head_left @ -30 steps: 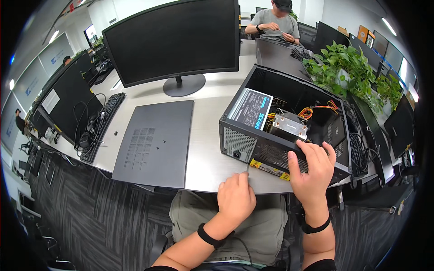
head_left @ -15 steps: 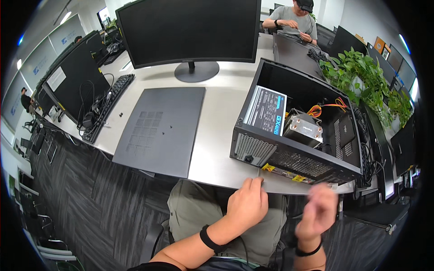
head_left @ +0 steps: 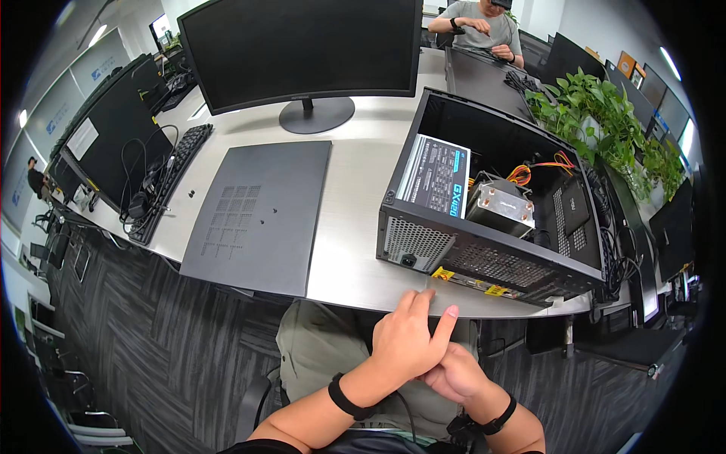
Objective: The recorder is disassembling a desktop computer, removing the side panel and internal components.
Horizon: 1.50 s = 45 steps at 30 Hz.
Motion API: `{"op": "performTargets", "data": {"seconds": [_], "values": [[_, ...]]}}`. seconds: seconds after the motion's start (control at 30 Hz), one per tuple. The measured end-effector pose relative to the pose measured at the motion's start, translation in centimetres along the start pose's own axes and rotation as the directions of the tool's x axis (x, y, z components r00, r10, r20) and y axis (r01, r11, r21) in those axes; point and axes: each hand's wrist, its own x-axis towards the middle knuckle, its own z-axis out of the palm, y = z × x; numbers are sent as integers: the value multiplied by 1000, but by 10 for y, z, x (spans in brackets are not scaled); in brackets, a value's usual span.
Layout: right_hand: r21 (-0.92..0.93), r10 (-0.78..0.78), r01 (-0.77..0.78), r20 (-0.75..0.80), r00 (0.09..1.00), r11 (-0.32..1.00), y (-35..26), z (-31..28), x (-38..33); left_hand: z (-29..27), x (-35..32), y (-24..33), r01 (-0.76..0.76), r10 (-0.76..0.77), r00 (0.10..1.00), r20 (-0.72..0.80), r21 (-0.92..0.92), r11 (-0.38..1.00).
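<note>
My left hand and my right hand meet over my lap, just below the desk's front edge. The left hand lies on top with its fingers stretched out, holding nothing. The right hand is curled beneath it and partly hidden; I cannot tell whether anything is in it. Both wrists wear black bands. Right above the hands, an open black computer case lies on the desk. Inside it are a power supply, a metal cooler and orange cables. Its removed grey side panel lies flat to the left.
A large monitor stands behind the panel. Another monitor and a keyboard with tangled cables sit at the far left. Green plants line the right side. Another person works at the far end of the desk.
Both hands have left the computer case and dropped below the desk edge. They now rest together over my lap, and the view has shifted closer to the desk.
</note>
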Motion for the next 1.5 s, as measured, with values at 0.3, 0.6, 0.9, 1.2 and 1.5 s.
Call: {"op": "performTargets", "data": {"seconds": [0.3,0.6,0.9,1.2,1.5], "values": [[46,-88,91,-73,993,995,-3,4,17,-9,0,10,7,-14,998,63,102,995],[-79,-88,84,-46,995,993,-4,-7,24,-37,-32,-29,-64,60,990,129,33,997],[-203,-161,136,-109,981,970,-11,0,22,-32,-32,-27,-164,163,984,74,11,986],[-895,-840,344,405,360,-284,-69,40,-30,-20,-36,-30,-175,168,984,65,128,976],[-802,-766,-3,569,298,-597,-135,71,5,-15,-40,-21,-113,92,991,99,231,966]]}}
